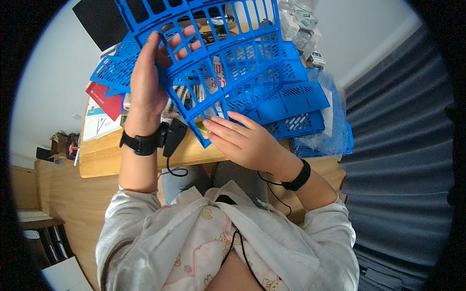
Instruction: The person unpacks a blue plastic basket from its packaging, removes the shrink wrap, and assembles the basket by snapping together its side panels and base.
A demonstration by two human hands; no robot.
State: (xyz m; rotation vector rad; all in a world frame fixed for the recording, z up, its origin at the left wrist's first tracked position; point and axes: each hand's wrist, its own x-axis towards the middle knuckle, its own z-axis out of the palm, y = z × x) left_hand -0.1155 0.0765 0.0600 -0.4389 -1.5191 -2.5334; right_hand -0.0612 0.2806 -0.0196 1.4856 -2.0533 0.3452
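Observation:
A blue plastic lattice panel (209,50) with rows of rectangular openings is held up, tilted, above the table. My left hand (148,80) grips its left side, with fingers showing through the openings. At the lower edge, my right hand (242,140) pinches the panel between fingers and a thumb that is partly hidden. Behind it lie more blue slotted panels, one flat panel (291,99) to the right and another perforated panel (114,72) to the left.
The wooden table (107,162) also bears a red booklet (104,101), white papers and crumpled clear plastic wrapping (327,109). Clear bottles (306,19) and small boxes stand at the far right. A black screen (102,24) is at the far left. Dark curtains (398,126) hang on the right.

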